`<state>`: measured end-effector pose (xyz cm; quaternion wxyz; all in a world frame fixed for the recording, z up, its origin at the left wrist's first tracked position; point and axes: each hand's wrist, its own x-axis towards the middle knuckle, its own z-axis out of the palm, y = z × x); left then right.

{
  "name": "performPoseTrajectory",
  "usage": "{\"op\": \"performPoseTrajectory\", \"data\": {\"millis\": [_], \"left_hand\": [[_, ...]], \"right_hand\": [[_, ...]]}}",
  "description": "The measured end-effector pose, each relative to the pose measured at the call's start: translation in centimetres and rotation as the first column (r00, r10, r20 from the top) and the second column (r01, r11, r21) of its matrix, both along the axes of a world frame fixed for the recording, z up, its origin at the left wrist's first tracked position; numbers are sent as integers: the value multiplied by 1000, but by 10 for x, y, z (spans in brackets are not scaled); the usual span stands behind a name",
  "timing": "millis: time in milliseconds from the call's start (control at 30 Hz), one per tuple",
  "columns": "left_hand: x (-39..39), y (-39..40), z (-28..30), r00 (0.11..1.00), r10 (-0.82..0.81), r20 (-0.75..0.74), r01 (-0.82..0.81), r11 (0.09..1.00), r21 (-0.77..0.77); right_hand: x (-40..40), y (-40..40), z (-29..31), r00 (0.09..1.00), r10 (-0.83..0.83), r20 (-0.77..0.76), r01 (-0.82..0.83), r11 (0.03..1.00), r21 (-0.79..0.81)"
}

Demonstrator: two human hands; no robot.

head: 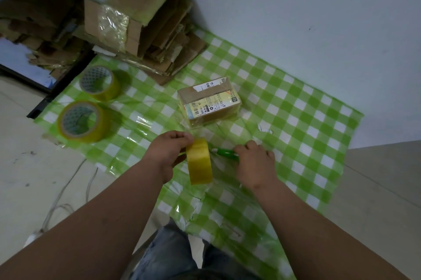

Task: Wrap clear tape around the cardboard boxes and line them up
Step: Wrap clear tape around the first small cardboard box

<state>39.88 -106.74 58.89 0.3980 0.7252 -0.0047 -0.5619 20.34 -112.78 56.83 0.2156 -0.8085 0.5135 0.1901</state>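
Observation:
A small cardboard box (210,101) with shipping labels lies on the green checked sheet (296,120), wrapped in clear tape. A strip of tape runs from it down to a yellowish tape roll (200,161), which my left hand (167,153) grips upright just in front of the box. To the right of the roll, my right hand (255,162) holds a green-handled cutter (224,151), its tip pointing at the tape beside the roll.
Two more tape rolls (100,82) (82,121) lie at the left of the sheet. A larger taped box (127,8) sits on a stack of flattened cardboard (173,52) at the back, against the white wall. A cable lies on the floor at left.

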Motion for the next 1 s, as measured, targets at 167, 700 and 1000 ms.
{"op": "performPoseTrajectory", "data": {"millis": [167, 700, 1000], "left_hand": [[-1, 0, 0, 1000, 27, 3, -27, 1000, -12], [-5, 2, -2, 994, 105, -8, -105, 994, -19], [-10, 0, -4, 990, 139, 2, -139, 989, -40]], "right_hand": [[-3, -1, -9, 999, 50, -19, -52, 996, -73], [15, -26, 39, 859, -174, 481, 117, 982, 147], [45, -33, 56, 926, 213, 311, -218, 976, -21]]}}
